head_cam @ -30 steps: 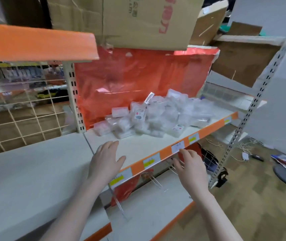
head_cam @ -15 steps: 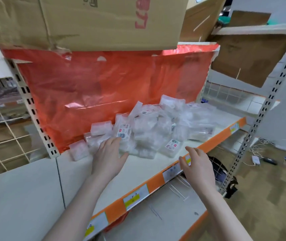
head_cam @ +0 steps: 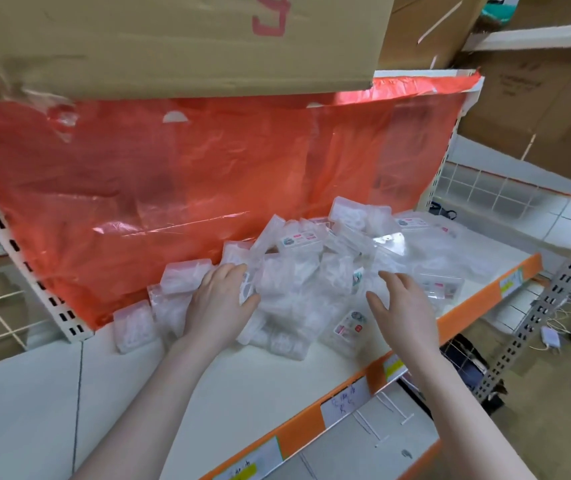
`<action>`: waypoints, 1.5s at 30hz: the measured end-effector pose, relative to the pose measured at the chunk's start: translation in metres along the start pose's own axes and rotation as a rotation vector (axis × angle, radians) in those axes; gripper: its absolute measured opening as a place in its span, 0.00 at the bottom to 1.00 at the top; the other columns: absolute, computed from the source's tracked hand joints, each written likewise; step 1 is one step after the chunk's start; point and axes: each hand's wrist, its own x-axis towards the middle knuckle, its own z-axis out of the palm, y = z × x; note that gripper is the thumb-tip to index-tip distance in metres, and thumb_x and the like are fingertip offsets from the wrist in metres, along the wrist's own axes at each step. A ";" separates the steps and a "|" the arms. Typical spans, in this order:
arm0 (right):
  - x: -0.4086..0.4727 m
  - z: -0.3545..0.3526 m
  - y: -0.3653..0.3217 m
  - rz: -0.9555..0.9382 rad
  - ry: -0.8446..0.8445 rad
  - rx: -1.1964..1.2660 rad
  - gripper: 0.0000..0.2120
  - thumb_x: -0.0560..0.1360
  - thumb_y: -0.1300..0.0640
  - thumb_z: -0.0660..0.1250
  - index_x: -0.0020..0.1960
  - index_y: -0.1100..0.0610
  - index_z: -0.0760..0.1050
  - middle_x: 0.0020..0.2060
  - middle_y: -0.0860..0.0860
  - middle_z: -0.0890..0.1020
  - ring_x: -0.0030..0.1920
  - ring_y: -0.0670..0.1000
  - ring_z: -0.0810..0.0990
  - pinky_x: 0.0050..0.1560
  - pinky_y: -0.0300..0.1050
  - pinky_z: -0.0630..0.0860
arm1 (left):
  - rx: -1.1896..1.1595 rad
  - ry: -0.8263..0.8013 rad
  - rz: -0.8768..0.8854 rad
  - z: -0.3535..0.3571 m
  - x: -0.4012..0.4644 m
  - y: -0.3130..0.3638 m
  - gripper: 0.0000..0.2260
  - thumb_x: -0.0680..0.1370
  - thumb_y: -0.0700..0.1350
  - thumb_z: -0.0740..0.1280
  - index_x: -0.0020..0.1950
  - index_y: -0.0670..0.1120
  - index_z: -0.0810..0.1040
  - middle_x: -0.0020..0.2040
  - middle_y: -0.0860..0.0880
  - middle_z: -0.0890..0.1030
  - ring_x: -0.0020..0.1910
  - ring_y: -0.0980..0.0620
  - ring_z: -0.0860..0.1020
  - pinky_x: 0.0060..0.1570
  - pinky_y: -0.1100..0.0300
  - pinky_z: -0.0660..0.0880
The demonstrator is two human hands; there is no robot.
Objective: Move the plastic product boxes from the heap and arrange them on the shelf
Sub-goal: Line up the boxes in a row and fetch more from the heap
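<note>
The heap of plastic product boxes (head_cam: 312, 282) sits toward the shelf's (head_cam: 249, 386) back right. The left hand (head_cam: 220, 306) presses into its left flank, whether gripping a box I cannot tell; the right hand (head_cam: 403, 306) hovers over it with spread fingers, holding nothing. Tugging a low box could tumble the slick pile off the front edge.

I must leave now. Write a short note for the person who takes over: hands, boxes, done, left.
Left hand: on the left side of the heap of plastic boxes, thumb hooked round one box.
Right hand: open, spread over the heap's right side, holding nothing.
Heap lies on the shelf against the red plastic sheet.
Done: nothing arranged.
Left: all boxes.
</note>
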 end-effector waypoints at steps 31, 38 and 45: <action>0.172 0.043 0.039 -0.381 -0.378 0.117 0.17 0.78 0.55 0.63 0.63 0.64 0.71 0.54 0.64 0.79 0.55 0.63 0.74 0.51 0.53 0.68 | 0.077 0.039 -0.489 0.016 0.015 0.025 0.29 0.72 0.53 0.69 0.72 0.52 0.65 0.62 0.46 0.72 0.62 0.45 0.72 0.51 0.54 0.69; 0.188 0.034 0.036 -0.321 -0.527 0.226 0.19 0.77 0.51 0.64 0.65 0.58 0.72 0.57 0.57 0.79 0.55 0.56 0.76 0.52 0.47 0.70 | 0.157 0.025 -0.567 0.012 0.016 0.019 0.30 0.70 0.59 0.71 0.65 0.44 0.68 0.60 0.45 0.75 0.59 0.43 0.73 0.45 0.54 0.69; 0.185 0.030 0.038 -0.290 -0.551 0.340 0.19 0.74 0.52 0.68 0.64 0.55 0.72 0.57 0.54 0.78 0.55 0.51 0.75 0.51 0.44 0.71 | 0.194 0.018 -0.535 0.011 0.014 0.021 0.26 0.70 0.60 0.70 0.62 0.50 0.70 0.56 0.45 0.74 0.55 0.43 0.74 0.42 0.56 0.68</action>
